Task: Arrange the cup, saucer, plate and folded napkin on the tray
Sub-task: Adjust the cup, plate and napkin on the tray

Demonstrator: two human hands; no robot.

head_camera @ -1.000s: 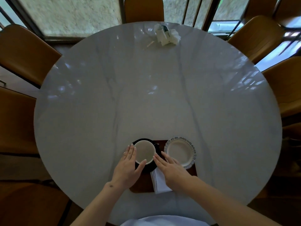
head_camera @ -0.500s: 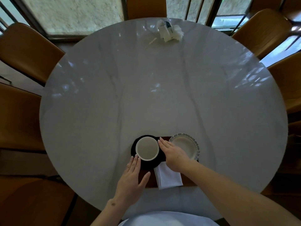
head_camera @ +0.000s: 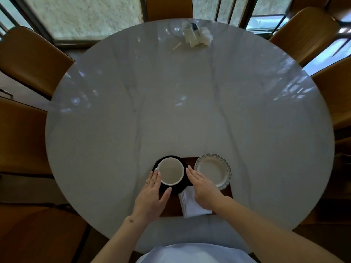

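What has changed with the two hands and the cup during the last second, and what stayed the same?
The left hand, which had drawn back toward the body half a second ago, has come forward again beside the cup on the dark saucer. The right hand stays flat on the cup's other side, above the napkin. Neither hand grips anything. Cup, saucer, plate and napkin keep their places on the tray.

Both forearms were bare to the frame's lower edge, with no sleeves, watch or rings showing. The left hand (head_camera: 150, 198) and right hand (head_camera: 204, 190) were ungloved. A pale, light-coloured garment (head_camera: 195, 253) covered the torso below.
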